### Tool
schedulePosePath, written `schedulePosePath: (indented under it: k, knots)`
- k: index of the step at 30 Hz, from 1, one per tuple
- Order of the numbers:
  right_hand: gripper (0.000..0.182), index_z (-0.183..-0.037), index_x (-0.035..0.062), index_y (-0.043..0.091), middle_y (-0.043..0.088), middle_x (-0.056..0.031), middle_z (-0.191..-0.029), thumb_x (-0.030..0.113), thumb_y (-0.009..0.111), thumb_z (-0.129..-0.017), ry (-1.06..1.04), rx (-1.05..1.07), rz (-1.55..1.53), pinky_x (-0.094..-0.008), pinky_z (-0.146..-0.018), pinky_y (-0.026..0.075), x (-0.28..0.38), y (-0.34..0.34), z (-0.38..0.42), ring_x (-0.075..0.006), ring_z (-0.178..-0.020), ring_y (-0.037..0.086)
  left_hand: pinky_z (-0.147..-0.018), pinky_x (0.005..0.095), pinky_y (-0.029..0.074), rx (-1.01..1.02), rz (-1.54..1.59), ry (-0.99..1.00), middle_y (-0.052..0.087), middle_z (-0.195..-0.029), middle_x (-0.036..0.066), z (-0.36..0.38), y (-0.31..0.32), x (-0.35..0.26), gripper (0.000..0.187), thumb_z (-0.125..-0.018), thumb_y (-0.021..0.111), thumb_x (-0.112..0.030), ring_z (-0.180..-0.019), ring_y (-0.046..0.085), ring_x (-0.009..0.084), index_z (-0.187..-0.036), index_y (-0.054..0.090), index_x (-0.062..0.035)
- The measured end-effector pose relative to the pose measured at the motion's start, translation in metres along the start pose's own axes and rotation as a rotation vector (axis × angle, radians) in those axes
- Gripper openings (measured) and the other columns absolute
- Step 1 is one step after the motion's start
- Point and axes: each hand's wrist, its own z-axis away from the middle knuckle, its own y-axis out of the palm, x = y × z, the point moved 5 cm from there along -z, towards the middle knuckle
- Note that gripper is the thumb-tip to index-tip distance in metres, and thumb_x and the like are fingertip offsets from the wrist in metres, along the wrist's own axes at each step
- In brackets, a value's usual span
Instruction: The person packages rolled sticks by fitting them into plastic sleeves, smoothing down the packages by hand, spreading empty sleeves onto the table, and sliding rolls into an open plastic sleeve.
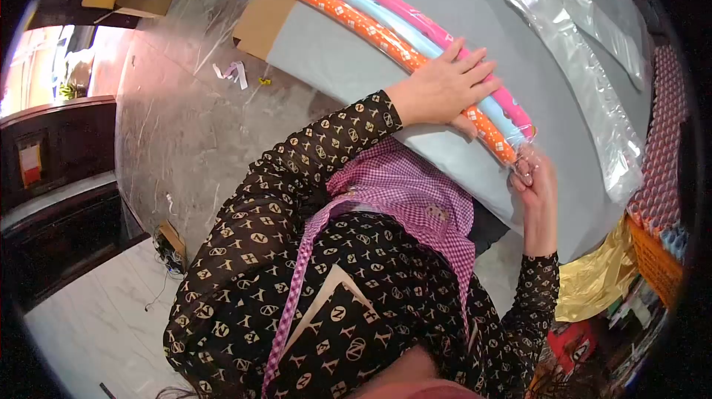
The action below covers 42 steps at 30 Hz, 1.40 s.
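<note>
Three long rolls, one orange with white marks (371, 30), one light blue (415, 39) and one pink (400, 7), lie side by side in clear plastic on the grey table (341, 76). My left hand (449, 87) lies flat across the rolls, fingers spread, pressing on the plastic. At their near right end, my right hand (532, 175) is closed on the gathered end of the clear plastic, just past the tips of the rolls.
Clear plastic sleeves (575, 65) lie on the table's right part. Brown cardboard (271, 10) is at its far left corner. Gold foil (593, 280) and an orange crate (654, 262) stand at the right. Ribbon scraps (236, 73) lie on the floor.
</note>
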Motion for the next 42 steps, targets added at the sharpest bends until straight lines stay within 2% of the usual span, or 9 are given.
schedulePosePath:
  k: [13, 16, 26, 29, 32, 34, 37, 39, 42]
  knots:
    - [0.012, -0.085, 0.0041, 0.058, 0.044, 0.0023, -0.058, 0.015, 0.058, -0.090, -0.110, -0.030, 0.072, -0.0214, -0.037, 0.027, 0.010, -0.011, 0.023, -0.0054, -0.042, 0.035, -0.107, 0.0568, 0.026, -0.037, 0.027, 0.051, 0.050, -0.132, 0.016, -0.003, -0.001, -0.001, 0.088, -0.070, 0.062, -0.067, -0.130, 0.041, 0.0338, -0.131, 0.048, -0.0057]
    - [0.029, -0.113, -0.0035, 0.060, 0.052, -0.0002, -0.068, 0.016, 0.058, -0.092, -0.240, -0.117, 0.109, -0.0214, -0.045, 0.032, 0.025, -0.038, 0.035, -0.0073, -0.052, 0.043, -0.109, 0.0553, 0.025, 0.003, -0.003, 0.042, 0.046, -0.137, 0.014, -0.004, 0.003, 0.001, 0.093, -0.070, 0.058, -0.070, -0.133, 0.038, 0.0326, -0.136, 0.044, -0.0065]
    - [0.029, -0.120, -0.0048, 0.055, 0.063, -0.0109, -0.096, 0.008, 0.054, -0.094, -0.723, -0.359, 0.030, -0.0272, -0.063, 0.047, 0.081, -0.122, 0.072, -0.0149, -0.076, 0.058, -0.112, 0.0566, 0.018, 0.008, 0.026, -0.011, 0.023, -0.154, 0.015, -0.008, -0.002, 0.011, 0.106, -0.066, 0.059, -0.074, -0.142, 0.020, 0.0381, -0.146, 0.032, -0.0092]
    - [0.030, -0.120, -0.0053, 0.053, 0.062, -0.0114, -0.096, 0.006, 0.055, -0.093, -0.857, -0.309, -0.009, -0.0277, -0.064, 0.047, 0.110, -0.122, 0.086, -0.0149, -0.075, 0.057, -0.111, 0.0524, 0.024, -0.176, 0.006, 0.005, 0.034, -0.149, 0.015, -0.014, -0.027, 0.004, 0.093, -0.072, 0.065, -0.065, -0.138, 0.029, 0.0379, -0.141, 0.041, -0.0076]
    - [0.023, -0.113, -0.0029, 0.054, 0.061, -0.0113, -0.092, 0.004, 0.055, -0.091, -1.068, -0.115, -0.237, -0.0258, -0.063, 0.045, 0.150, -0.094, 0.117, -0.0132, -0.072, 0.054, -0.102, 0.0467, 0.038, -0.319, 0.423, 0.014, 0.050, -0.131, 0.017, -0.024, -0.041, -0.022, 0.060, -0.082, 0.066, -0.048, -0.119, 0.049, 0.0357, -0.124, 0.055, -0.0067]
    - [0.006, -0.090, 0.0011, 0.059, 0.059, -0.0067, -0.075, 0.001, 0.055, -0.086, -1.239, 0.314, -0.417, -0.0245, -0.059, 0.043, 0.171, -0.066, 0.150, -0.0100, -0.060, 0.050, -0.087, 0.0377, 0.047, -0.249, 1.042, -0.215, 0.061, -0.109, 0.016, -0.023, -0.028, -0.070, 0.035, -0.089, 0.061, -0.032, -0.097, 0.060, 0.0282, -0.109, 0.061, -0.0036]
    - [0.007, -0.084, 0.0033, 0.059, 0.057, -0.0025, -0.061, 0.002, 0.053, -0.086, -1.367, 0.632, -0.724, -0.0270, -0.052, 0.042, 0.180, -0.025, 0.188, -0.0099, -0.045, 0.046, -0.076, 0.0344, 0.048, 0.123, 1.450, -0.217, 0.064, -0.086, 0.012, -0.026, 0.020, -0.147, 0.026, -0.094, 0.051, -0.025, -0.083, 0.061, 0.0212, -0.098, 0.061, -0.0011]
    - [0.008, -0.078, 0.0044, 0.057, 0.056, -0.0024, -0.057, 0.002, 0.053, -0.084, -1.319, 0.722, -0.825, -0.0260, -0.049, 0.042, 0.170, 0.002, 0.193, -0.0101, -0.042, 0.046, -0.082, 0.0320, 0.047, 0.562, 1.750, -0.343, 0.064, -0.096, 0.013, -0.019, 0.040, -0.186, 0.032, -0.098, 0.044, -0.024, -0.088, 0.059, 0.0203, -0.103, 0.058, 0.0040]
    - [0.018, -0.062, 0.0077, 0.052, 0.052, -0.0020, -0.047, 0.003, 0.055, -0.079, -1.168, 0.937, -1.131, -0.0230, -0.039, 0.042, 0.155, 0.037, 0.196, -0.0107, -0.034, 0.045, -0.085, 0.0365, 0.046, 0.261, 1.591, -0.121, 0.066, -0.096, 0.014, -0.015, 0.062, -0.197, 0.036, -0.100, 0.039, -0.026, -0.090, 0.060, 0.0237, -0.103, 0.057, 0.0046]
